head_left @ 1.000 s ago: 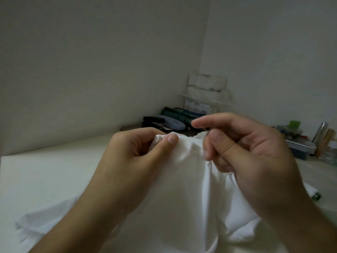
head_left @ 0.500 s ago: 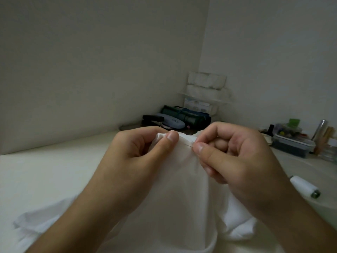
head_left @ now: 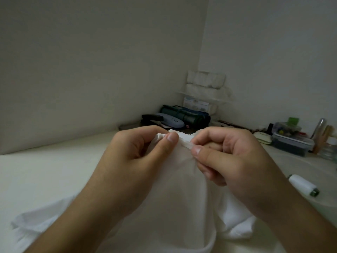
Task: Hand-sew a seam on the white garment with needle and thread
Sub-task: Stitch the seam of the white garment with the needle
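The pale tabletop [head_left: 54, 170] lies bare to the left, open to a passing hand. To the right, the white thread spool [head_left: 303, 185] lies in the way. Further back, a lidded plastic box [head_left: 291, 145] blocks the right edge. The far corner is crowded by a rolled green pouch [head_left: 186, 115] and a stapler [head_left: 152, 118].

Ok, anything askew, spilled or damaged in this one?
Nothing stands out. Both hands, left hand and right hand, pinch the folded edge of the white garment. The white thread spool lies on its side on the table, apart from the cloth. The needle is too small to see.
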`<state>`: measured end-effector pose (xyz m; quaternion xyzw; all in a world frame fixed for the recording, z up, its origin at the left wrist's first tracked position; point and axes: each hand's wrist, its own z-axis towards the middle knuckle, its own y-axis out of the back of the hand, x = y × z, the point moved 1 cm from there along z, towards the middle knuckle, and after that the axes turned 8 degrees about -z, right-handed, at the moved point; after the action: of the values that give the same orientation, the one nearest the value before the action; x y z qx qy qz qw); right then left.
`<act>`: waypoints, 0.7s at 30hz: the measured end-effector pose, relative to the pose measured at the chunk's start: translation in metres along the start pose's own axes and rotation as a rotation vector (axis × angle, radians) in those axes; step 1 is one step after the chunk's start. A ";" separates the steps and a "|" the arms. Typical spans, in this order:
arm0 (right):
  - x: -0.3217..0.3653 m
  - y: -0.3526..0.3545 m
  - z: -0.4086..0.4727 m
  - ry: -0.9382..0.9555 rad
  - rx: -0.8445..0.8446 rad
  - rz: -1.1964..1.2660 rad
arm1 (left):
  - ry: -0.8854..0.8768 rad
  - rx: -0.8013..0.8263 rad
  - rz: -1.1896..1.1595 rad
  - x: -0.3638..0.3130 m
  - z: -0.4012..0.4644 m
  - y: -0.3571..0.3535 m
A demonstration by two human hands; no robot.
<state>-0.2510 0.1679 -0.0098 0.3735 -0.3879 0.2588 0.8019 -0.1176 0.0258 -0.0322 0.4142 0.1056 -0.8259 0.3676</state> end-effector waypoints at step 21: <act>0.000 -0.002 -0.002 -0.023 -0.011 -0.074 | -0.054 -0.086 0.114 -0.002 -0.003 -0.001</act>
<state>-0.2491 0.1678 -0.0116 0.3859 -0.3844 0.2223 0.8086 -0.1154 0.0286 -0.0321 0.3809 0.1071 -0.8094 0.4340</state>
